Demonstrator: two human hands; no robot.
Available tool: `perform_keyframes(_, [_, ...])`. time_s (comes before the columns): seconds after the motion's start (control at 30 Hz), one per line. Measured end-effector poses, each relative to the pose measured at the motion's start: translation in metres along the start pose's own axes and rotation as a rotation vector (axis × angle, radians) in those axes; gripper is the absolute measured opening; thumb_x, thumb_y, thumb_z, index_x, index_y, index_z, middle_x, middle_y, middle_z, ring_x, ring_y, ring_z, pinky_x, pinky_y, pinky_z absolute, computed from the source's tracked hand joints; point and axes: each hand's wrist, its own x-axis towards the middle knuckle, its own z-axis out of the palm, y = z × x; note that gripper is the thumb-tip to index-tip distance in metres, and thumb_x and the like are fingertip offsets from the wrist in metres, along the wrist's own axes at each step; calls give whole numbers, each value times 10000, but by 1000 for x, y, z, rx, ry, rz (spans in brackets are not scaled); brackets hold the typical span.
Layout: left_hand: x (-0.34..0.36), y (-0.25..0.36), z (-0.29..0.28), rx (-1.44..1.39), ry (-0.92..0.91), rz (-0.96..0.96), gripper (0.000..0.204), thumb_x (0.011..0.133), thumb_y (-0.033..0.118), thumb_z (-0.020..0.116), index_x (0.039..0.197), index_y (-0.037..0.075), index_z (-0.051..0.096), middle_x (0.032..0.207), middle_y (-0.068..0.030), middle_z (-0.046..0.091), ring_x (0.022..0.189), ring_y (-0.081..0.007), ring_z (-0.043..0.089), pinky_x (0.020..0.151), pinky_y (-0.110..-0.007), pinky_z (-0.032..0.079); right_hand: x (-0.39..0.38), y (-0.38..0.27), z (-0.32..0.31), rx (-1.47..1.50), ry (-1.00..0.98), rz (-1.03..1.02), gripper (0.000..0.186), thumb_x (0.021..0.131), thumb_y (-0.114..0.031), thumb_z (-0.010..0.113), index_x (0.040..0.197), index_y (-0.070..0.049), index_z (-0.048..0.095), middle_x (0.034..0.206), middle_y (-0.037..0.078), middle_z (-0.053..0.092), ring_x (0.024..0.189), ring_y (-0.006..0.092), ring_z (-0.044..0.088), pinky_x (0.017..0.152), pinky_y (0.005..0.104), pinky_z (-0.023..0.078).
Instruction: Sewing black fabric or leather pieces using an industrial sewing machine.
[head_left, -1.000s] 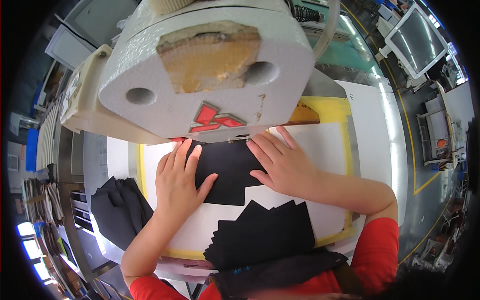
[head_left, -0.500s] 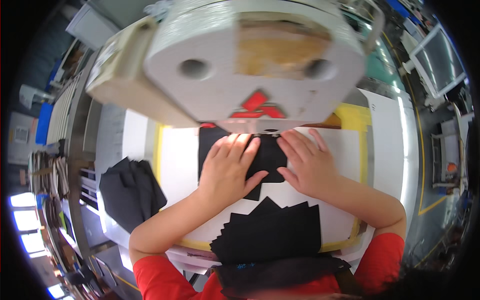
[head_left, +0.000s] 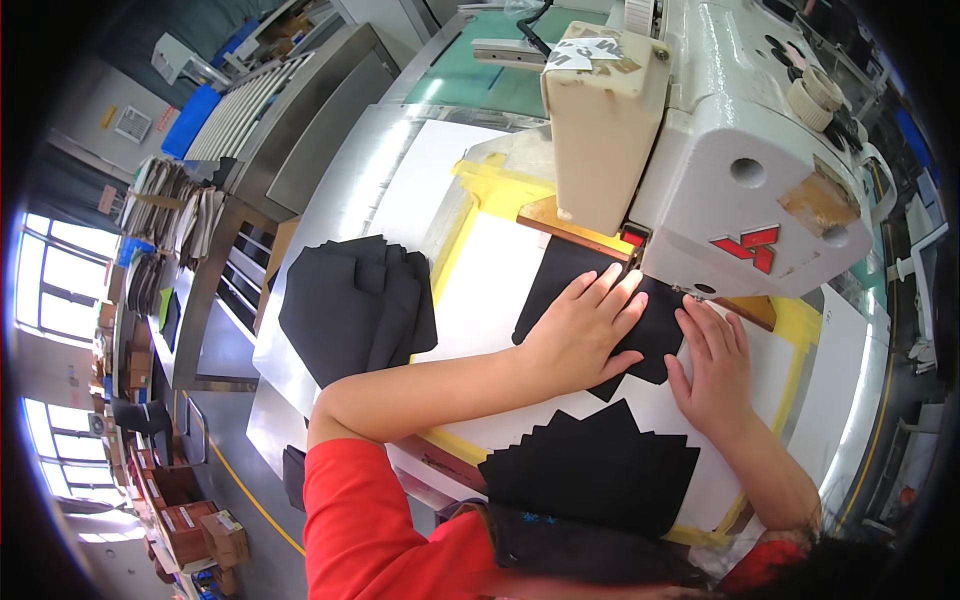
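Black fabric pieces (head_left: 560,290) lie on the white work surface (head_left: 480,300), partly beneath the head of a white sewing machine (head_left: 740,210). My left hand (head_left: 590,325) rests flat on the fabric with its fingers stretched toward the machine. On the fabric's right edge lies my right hand (head_left: 712,360), its fingers extended and thumb apart. Both hands are just in front of the needle area, which the machine head largely hides. Close to me a fanned stack of black fabric pieces (head_left: 590,465) overlaps the surface's near edge.
Left of my left forearm sits a pile of folded black fabric (head_left: 355,310). Yellow tape (head_left: 465,215) borders the white surface. A beige box (head_left: 605,130) is fixed beside the machine head. Farther left stand a metal rack (head_left: 290,110) and cardboard boxes (head_left: 225,535).
The view has swung left, so the machine and both hands appear farther right. My hands stay flat on the black fabric near the needle area.
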Motion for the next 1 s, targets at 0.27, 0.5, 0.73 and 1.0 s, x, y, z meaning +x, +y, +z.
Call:
perform_keyframes(0.27, [4, 0, -5, -24, 7, -21, 581, 856, 428, 620, 1263, 22, 529, 1305, -180, 496, 1221, -338, 464, 1031, -429, 366, 6, -4, -4, 20, 45, -44, 476, 797, -177, 661, 1224, -3, 546, 1286, 132, 516, 1210, 291, 493, 1065, 481, 315])
perform_keyframes(0.5, [-7, -4, -19, -113, -6, -57, 565, 858, 379, 640, 1303, 61, 497, 1369, -157, 475, 1281, -318, 460, 1058, -435, 353, 10, -10, -5, 8, 46, -77, 425, 787, -155, 663, 1185, -38, 572, 1273, 115, 522, 1190, 289, 500, 1048, 490, 329])
perform_keyframes(0.73, [-96, -49, -105, 146, 254, -665, 322, 714, 220, 802, 939, 78, 621, 915, -75, 601, 868, -279, 590, 787, -396, 451, 1, -5, -10, 107, 53, -156, 417, 749, -107, 685, 1151, -41, 595, 1284, 122, 532, 1237, 315, 486, 1053, 483, 334])
perform_keyframes(1.0, [-189, -84, -116, -42, 100, -1066, 341, 840, 247, 710, 776, -5, 489, 743, -129, 458, 665, -311, 479, 617, -368, 399, 46, -60, 13, 232, -108, -259, 550, 781, -274, 741, 1241, -26, 569, 1383, 147, 492, 1303, 322, 446, 1075, 478, 324])
